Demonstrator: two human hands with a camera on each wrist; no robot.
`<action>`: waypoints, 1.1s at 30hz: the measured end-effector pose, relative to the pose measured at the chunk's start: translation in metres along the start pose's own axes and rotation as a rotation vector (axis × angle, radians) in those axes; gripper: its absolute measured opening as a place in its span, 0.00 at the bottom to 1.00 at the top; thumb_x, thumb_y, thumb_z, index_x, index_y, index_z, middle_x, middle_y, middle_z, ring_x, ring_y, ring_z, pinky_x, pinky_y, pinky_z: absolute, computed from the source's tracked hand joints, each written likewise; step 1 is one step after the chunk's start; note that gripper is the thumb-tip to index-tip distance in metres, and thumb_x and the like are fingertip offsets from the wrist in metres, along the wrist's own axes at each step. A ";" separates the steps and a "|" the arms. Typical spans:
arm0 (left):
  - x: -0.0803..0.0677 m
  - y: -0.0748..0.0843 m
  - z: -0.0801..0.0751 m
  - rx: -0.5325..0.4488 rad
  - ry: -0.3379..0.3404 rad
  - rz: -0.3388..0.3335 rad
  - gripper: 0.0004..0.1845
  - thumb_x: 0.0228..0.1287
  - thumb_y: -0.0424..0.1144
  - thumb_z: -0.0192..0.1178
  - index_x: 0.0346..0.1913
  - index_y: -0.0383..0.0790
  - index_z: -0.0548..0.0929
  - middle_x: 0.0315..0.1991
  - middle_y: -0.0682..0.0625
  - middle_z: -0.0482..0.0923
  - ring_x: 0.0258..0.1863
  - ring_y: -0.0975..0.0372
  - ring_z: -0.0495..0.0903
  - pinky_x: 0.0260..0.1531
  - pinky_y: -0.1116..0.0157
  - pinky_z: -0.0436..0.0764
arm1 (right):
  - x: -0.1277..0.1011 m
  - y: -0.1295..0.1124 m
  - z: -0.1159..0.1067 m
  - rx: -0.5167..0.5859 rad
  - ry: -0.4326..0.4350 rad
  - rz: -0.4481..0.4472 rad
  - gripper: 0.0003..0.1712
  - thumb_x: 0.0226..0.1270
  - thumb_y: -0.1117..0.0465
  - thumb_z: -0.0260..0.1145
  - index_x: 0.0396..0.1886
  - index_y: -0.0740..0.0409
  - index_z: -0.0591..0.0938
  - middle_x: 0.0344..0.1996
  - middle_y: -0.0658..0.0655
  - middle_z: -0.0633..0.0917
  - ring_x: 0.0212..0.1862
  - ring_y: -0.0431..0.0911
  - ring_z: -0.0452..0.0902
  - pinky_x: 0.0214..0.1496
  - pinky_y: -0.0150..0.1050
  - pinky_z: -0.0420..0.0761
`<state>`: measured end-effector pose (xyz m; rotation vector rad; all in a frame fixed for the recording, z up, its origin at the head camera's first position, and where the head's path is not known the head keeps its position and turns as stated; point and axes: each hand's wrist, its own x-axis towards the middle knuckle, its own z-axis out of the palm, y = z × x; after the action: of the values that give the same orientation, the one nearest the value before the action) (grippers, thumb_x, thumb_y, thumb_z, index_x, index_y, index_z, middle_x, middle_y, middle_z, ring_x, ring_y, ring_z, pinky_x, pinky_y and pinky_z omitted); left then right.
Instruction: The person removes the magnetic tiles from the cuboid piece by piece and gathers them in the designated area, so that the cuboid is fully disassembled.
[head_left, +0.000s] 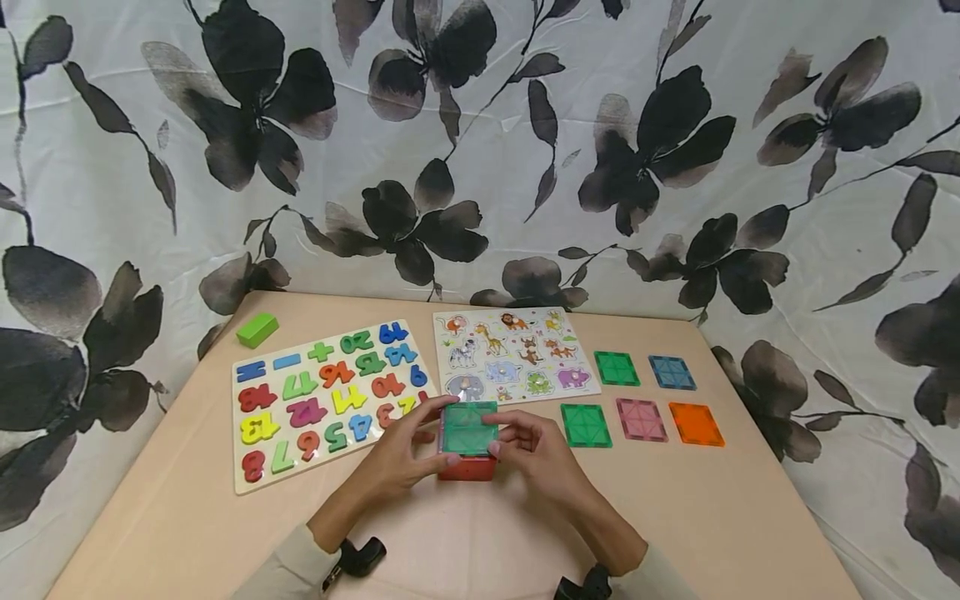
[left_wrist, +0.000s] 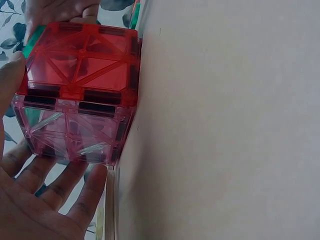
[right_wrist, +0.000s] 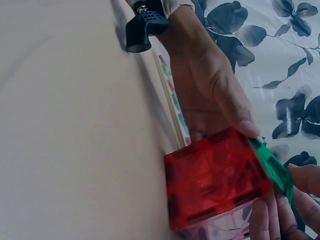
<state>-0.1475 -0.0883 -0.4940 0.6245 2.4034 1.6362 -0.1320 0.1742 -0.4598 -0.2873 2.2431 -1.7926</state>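
A box of see-through magnetic tiles stands near the table's middle, with a red magnetic tile (head_left: 467, 471) facing me and a pink magnetic tile (left_wrist: 72, 131) on its left side. On top lies a green magnetic tile (head_left: 468, 427), which looks slightly tilted in the right wrist view. My left hand (head_left: 401, 457) spans its left edge, thumb at the near corner and index finger at the far one. My right hand (head_left: 542, 454) pinches the green tile's right edge, with other fingers beside the box wall. The box's far side is hidden.
Left of the box lies a number puzzle board (head_left: 300, 492), with a green block (head_left: 257, 330) beyond it. An animal puzzle board (head_left: 513, 350) lies behind. To the right are loose green (head_left: 587, 426), pink (head_left: 641, 420), orange (head_left: 696, 424) and blue (head_left: 672, 372) tiles.
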 end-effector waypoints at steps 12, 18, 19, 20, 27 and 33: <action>0.001 0.002 -0.001 0.011 -0.004 -0.023 0.44 0.65 0.49 0.76 0.80 0.55 0.66 0.75 0.42 0.74 0.70 0.42 0.78 0.67 0.42 0.81 | 0.000 -0.017 0.005 0.083 0.032 0.001 0.22 0.74 0.68 0.70 0.65 0.53 0.85 0.41 0.62 0.86 0.37 0.46 0.88 0.48 0.33 0.90; 0.001 0.002 -0.001 0.012 0.003 -0.011 0.43 0.64 0.49 0.77 0.79 0.53 0.67 0.73 0.42 0.76 0.70 0.43 0.79 0.67 0.43 0.81 | 0.000 -0.021 0.005 0.112 0.042 0.013 0.22 0.75 0.67 0.69 0.67 0.53 0.85 0.39 0.60 0.85 0.37 0.46 0.89 0.49 0.35 0.90; 0.001 0.002 -0.002 0.008 0.006 -0.011 0.43 0.64 0.48 0.77 0.79 0.53 0.68 0.73 0.43 0.76 0.70 0.44 0.79 0.67 0.44 0.81 | -0.001 -0.022 0.005 0.122 0.042 0.012 0.22 0.75 0.67 0.69 0.67 0.54 0.84 0.38 0.60 0.84 0.38 0.46 0.89 0.50 0.35 0.90; 0.001 0.002 -0.002 0.003 0.006 -0.013 0.43 0.64 0.47 0.77 0.78 0.53 0.68 0.73 0.43 0.76 0.71 0.44 0.78 0.68 0.44 0.81 | -0.001 -0.023 0.005 0.131 0.043 0.011 0.22 0.76 0.66 0.68 0.67 0.54 0.84 0.39 0.59 0.84 0.38 0.46 0.89 0.50 0.36 0.90; 0.000 0.001 -0.002 -0.008 0.004 -0.021 0.43 0.64 0.45 0.77 0.79 0.53 0.68 0.75 0.43 0.74 0.73 0.45 0.76 0.70 0.46 0.80 | -0.011 -0.034 -0.009 0.185 0.090 -0.035 0.23 0.76 0.67 0.68 0.68 0.56 0.83 0.43 0.61 0.81 0.42 0.50 0.90 0.52 0.44 0.92; 0.000 0.000 -0.002 -0.014 -0.008 -0.005 0.42 0.64 0.40 0.76 0.79 0.57 0.68 0.77 0.41 0.72 0.73 0.42 0.75 0.69 0.42 0.79 | -0.029 -0.029 -0.036 0.133 0.167 -0.066 0.24 0.75 0.68 0.69 0.68 0.55 0.82 0.46 0.65 0.83 0.45 0.54 0.93 0.52 0.42 0.92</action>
<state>-0.1488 -0.0902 -0.4934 0.6204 2.3836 1.6443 -0.1164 0.2102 -0.4219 -0.1942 2.2325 -2.0605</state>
